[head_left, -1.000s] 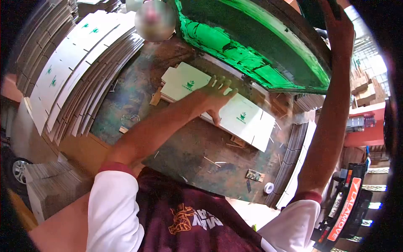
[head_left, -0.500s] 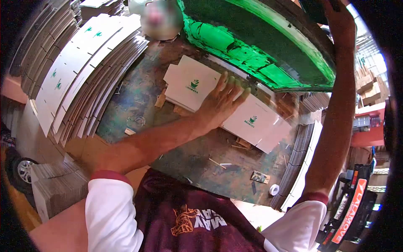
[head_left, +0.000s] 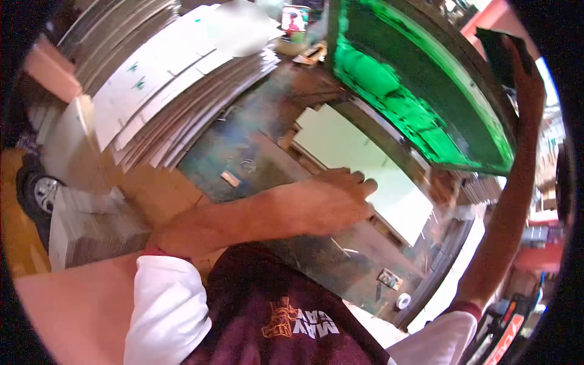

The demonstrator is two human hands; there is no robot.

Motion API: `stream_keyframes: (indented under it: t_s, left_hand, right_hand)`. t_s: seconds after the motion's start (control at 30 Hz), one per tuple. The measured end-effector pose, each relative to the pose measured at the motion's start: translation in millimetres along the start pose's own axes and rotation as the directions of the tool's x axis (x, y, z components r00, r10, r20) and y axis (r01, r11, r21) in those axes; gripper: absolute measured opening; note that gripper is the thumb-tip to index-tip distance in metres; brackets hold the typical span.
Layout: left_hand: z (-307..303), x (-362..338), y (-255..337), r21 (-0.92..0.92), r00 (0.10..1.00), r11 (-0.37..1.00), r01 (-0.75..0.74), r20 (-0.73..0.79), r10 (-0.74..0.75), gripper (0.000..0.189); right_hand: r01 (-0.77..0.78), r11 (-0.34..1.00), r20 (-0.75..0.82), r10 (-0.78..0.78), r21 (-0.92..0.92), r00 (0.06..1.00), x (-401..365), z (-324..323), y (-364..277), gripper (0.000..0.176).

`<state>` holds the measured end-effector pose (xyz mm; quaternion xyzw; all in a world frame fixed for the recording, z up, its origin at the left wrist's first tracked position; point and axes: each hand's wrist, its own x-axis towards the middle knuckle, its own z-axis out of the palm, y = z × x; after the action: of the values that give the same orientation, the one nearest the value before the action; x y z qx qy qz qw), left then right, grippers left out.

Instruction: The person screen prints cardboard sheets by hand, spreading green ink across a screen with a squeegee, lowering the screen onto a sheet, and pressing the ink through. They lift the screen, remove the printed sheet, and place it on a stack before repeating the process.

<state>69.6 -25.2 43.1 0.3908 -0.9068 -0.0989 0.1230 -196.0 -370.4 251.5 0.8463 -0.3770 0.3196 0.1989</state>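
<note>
Curled fingers and some blur mark my left hand (head_left: pixel 348 198), which is over the near edge of a plain, pale flat sheet (head_left: pixel 359 155). What those fingers hold, if anything, is hidden. My right hand (head_left: pixel 528 76), raised at the far right, grips a dark flat piece (head_left: pixel 497 58) beside the upper end of the screen-printing frame (head_left: pixel 426 79). The frame is tilted up behind the pale sheet, and its mesh is smeared with bright green ink.
A fanned stack of white cardboard sheets (head_left: pixel 164 73) with green prints stands at left. A printed can (head_left: pixel 294 27) stands at the back. On the worktable (head_left: pixel 210 152) are a tape roll (head_left: pixel 403 300), a small card (head_left: pixel 389 279) and scraps. More stacked cardboard (head_left: pixel 91 225) is at lower left.
The sheet with two green logos no longer shows on the pale surface. My left hand has moved toward me and its fingers have curled. The view has shifted.
</note>
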Motion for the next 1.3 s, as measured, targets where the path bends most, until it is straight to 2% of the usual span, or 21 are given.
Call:
stream_keyframes:
  t_s: [0.07, 0.13, 0.17, 0.2, 0.23, 0.27, 0.33, 0.37, 0.43, 0.47, 0.53, 0.67, 0.7, 0.83, 0.9, 0.93, 1.0, 1.07, 1.1, 1.2, 1.3]
  left_hand:
    - [-43.3, -37.6, 2.8, -0.263, 0.993, 0.958, 0.114, 0.055, -0.103, 0.015]
    - [-88.8, -82.9, -8.2, -0.474, 0.990, 0.873, 0.113, -0.025, -0.142, 0.014]
    - [-100.5, -104.7, -10.5, -0.396, 0.916, 0.909, 0.126, -0.306, -0.261, 0.018]
    - [-108.5, -131.1, -19.8, -0.450, 0.691, 0.849, 0.278, -0.520, -0.502, 0.021]
    - [-116.5, -157.5, -29.2, -0.607, 0.274, 0.723, 0.331, -0.671, -0.689, 0.024]
    - [-124.6, -183.9, -38.8, -0.728, -0.118, 0.643, 0.238, -0.679, -0.724, 0.028]
    - [-150.0, -205.0, -74.0, -0.590, -0.237, 0.795, -0.142, -0.760, -0.606, 0.031]
    - [-153.8, -219.2, -95.2, -0.586, -0.243, 0.798, -0.138, -0.761, -0.601, 0.031]
    - [-149.1, -240.3, -137.7, -0.679, -0.382, 0.623, -0.389, -0.496, -0.780, 0.037]
    - [-148.3, -227.4, -146.2, -0.654, -0.439, 0.645, -0.394, -0.483, -0.758, 0.039]
    - [-139.2, -223.5, -171.4, -0.645, -0.401, 0.557, -0.524, -0.391, -0.829, 0.042]
    - [-109.0, -188.8, -183.5, -0.645, -0.375, 0.470, -0.602, -0.292, -0.880, 0.040]
    - [-99.4, -176.0, -183.2, -0.645, -0.384, 0.449, -0.618, -0.250, -0.889, 0.039]
    - [-67.5, -150.5, -202.9, -0.652, -0.338, 0.368, -0.663, -0.178, -0.924, 0.033]
    - [-58.1, -151.0, -227.6, -0.642, -0.357, 0.368, -0.672, -0.155, -0.921, 0.033]
    - [-51.6, -154.8, -238.0, -0.659, -0.313, 0.356, -0.663, -0.188, -0.931, 0.041]
    - [-50.0, -140.1, -206.6, -0.694, -0.256, 0.309, -0.651, -0.183, -0.949, 0.052]
    - [-41.7, -130.6, -168.5, -0.692, -0.168, 0.214, -0.689, -0.135, -0.977, 0.060]
    - [-40.0, -121.0, -144.1, -0.695, -0.134, 0.162, -0.700, -0.095, -0.986, 0.059]
    - [-23.2, -88.7, -90.3, -0.785, -0.051, 0.105, -0.611, -0.093, -0.994, 0.056]
    - [-19.2, -58.9, -68.5, -0.883, 0.025, 0.117, -0.455, -0.144, -0.989, 0.054]
  right_hand:
    - [-0.148, 0.985, 0.004, 0.149, -0.086, 0.989, 3.9, 6.6, 18.8, 0.043]
    - [-0.428, 0.877, 0.084, 0.420, 0.217, 0.904, 9.9, 9.1, 24.3, 0.055]
    - [0.018, 0.988, -0.019, -0.021, -0.154, 1.000, 9.8, 9.8, 51.6, 0.059]
    - [0.211, 0.917, -0.002, -0.225, -0.339, 0.974, 10.9, 17.6, 76.8, 0.065]
    - [0.366, 0.773, 0.015, -0.420, -0.518, 0.907, 11.3, 21.1, 86.4, 0.072]
    - [0.343, 0.758, 0.002, -0.411, -0.554, 0.912, 10.7, 23.4, 87.0, 0.073]
    - [0.293, 0.726, -0.025, -0.393, -0.622, 0.919, 9.3, 27.9, 87.4, 0.077]
    - [0.340, 0.750, 0.000, -0.413, -0.568, 0.911, 10.2, 27.6, 92.6, 0.067]
    - [0.380, 0.767, 0.014, -0.437, -0.516, 0.899, 13.2, 24.9, 81.5, 0.058]
    - [0.102, 0.977, -0.052, -0.114, -0.187, 0.992, 10.7, 24.1, 57.4, 0.049]
    - [-0.223, 0.962, 0.002, 0.226, 0.159, 0.974, 6.2, 19.0, 39.6, 0.041]
    - [0.204, 0.974, -0.099, -0.214, -0.103, 0.972, -3.0, 12.5, 28.6, 0.053]
    - [0.064, 0.998, -0.084, -0.061, 0.028, 0.995, -0.2, 13.4, 21.7, 0.060]
    - [0.048, 0.990, -0.177, -0.024, 0.134, 0.984, 1.1, 13.2, 9.9, 0.072]
    - [-0.128, 0.982, -0.160, 0.151, 0.141, 0.976, -6.4, -3.1, -30.4, 0.071]
    - [-0.283, 0.941, -0.125, 0.308, 0.184, 0.943, -9.9, -12.6, -56.0, 0.071]
    - [-0.289, 0.944, -0.124, 0.309, 0.156, 0.943, -7.6, -12.6, -54.9, 0.063]
    - [0.114, 0.993, -0.397, -0.115, -0.028, 0.911, -4.8, -8.2, -69.4, 0.052]
    - [-0.059, 0.965, -0.375, 0.155, 0.256, 0.914, -11.7, -6.5, -74.6, 0.041]
    - [-0.162, 0.869, -0.261, 0.311, 0.467, 0.914, -18.5, -15.3, -95.9, 0.039]
    - [-0.279, 0.850, -0.187, 0.393, 0.447, 0.900, -20.3, -22.2, -100.7, 0.039]
